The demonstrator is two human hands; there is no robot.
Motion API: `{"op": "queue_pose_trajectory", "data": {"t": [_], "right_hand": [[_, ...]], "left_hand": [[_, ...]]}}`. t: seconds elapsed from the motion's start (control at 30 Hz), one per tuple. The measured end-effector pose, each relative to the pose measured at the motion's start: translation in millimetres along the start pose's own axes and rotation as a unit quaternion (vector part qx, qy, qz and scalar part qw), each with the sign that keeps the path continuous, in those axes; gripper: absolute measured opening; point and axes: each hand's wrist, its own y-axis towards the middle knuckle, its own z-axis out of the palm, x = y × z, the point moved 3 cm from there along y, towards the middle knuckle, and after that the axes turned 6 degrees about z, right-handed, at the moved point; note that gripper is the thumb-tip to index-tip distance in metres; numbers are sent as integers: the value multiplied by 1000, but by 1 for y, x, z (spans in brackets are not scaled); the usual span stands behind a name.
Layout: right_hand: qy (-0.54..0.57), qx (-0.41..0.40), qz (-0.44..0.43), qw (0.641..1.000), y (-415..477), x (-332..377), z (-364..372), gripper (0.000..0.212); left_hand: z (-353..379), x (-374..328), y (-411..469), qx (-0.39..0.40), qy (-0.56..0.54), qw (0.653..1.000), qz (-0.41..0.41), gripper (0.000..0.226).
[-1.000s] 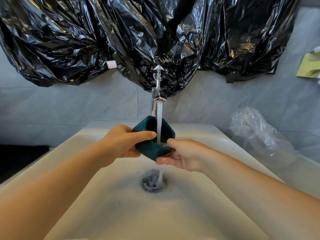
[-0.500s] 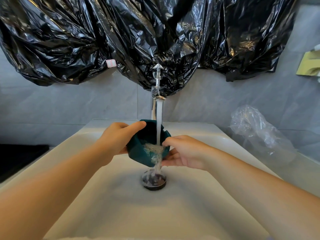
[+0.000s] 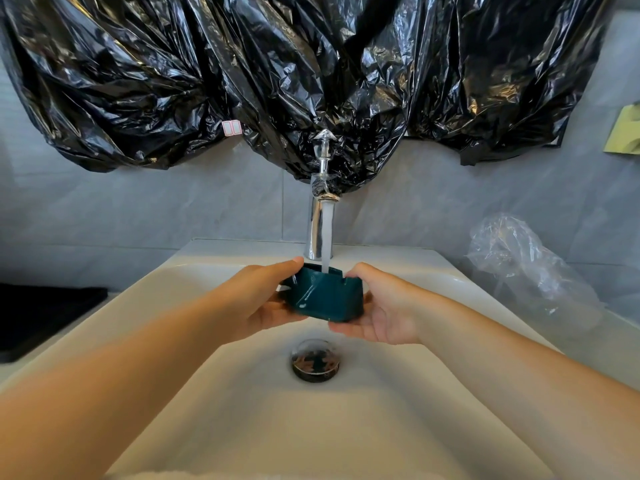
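Head view: left hand [image 3: 263, 299] and right hand [image 3: 385, 311] grip the teal dish [image 3: 327, 299], its hollow hidden, perhaps water-filled

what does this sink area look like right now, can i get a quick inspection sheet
surface: white sink, drain below the hands
job's things: green dish held upright under water running from the chrome tap
clutter: clear plastic bag on the right ledge; black flat object at the left
grippers: left hand grips the dish's left side, right hand its right side, thumbs at the rim
cables: nothing seen
surroundings: black plastic sheeting hung over the grey tiled wall; yellow-green object at the right edge
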Motion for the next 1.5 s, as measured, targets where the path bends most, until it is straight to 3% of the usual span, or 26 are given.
{"op": "queue_pose_trajectory", "data": {"t": [0.13, 0.27, 0.53, 0.77, 0.9, 1.0, 1.13, 1.27, 1.37, 1.5], "right_hand": [[17, -61, -57, 996, -2, 10, -7, 24], [38, -89, -78, 992, -5, 16, -12, 27], [43, -73, -3, 996, 0, 11, -26, 37], [-17, -60, -15, 998, 6, 5, -34, 26], [-27, -51, -10, 998, 6, 4, -28, 30], [-11, -45, -4, 999, 4, 4, -25, 35], [-7, -31, 12, 999, 4, 5, -25, 52], [-20, -5, 2, 1000, 3, 9, -25, 72], [-39, 40, -8, 998, 3, 8, -17, 75], [30, 91, -61, 994, 5, 7, -9, 68]], "left_hand": [[9, 0, 1, 41, -51, 998, -13, 27], [12, -4, 2, 65, -31, 997, 17, 28], [15, -6, -7, 112, 60, 989, 74, 24], [10, 0, -4, 108, 168, 979, 43, 51], [8, -11, -8, 118, 299, 941, 105, 52], [9, -17, -11, 116, 359, 915, 143, 35], [7, -8, -6, 132, 308, 934, 124, 23], [1, -3, -2, 138, 207, 964, 94, 30], [-1, -3, -1, 127, 142, 979, 71, 30], [1, -2, -1, 128, 124, 982, 58, 32]]}}
